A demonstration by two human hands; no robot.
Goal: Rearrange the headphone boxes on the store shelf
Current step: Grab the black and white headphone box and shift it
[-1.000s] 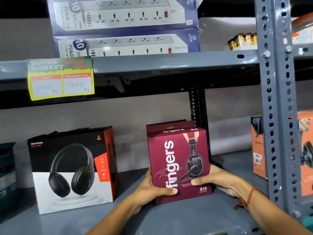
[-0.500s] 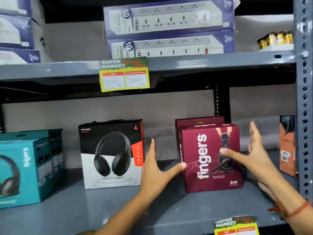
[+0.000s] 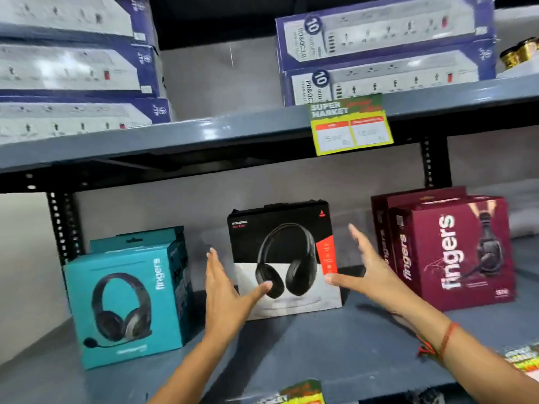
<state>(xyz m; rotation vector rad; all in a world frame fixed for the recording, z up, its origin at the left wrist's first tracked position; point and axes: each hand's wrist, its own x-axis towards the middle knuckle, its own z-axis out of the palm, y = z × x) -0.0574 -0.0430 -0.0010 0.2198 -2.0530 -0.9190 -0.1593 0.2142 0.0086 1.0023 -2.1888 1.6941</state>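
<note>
Black box [image 3: 284, 259] upright mid-shelf [image 3: 320, 345], between teal box [image 3: 128, 298] and maroon boxes [image 3: 455, 252]; left hand [image 3: 224, 293] and right hand [image 3: 370, 269] flanking it, fingers spread, gripping nothing.

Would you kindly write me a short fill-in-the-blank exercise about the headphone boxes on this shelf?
1. Both open hands reach toward the box whose top half is ____, the middle box.
2. The box at the far left is coloured ____.
3. The word printed in large white letters on the maroon box is ____.
4. The left hand and right hand each hold ____.

Missing words: black; teal; fingers; nothing
</note>
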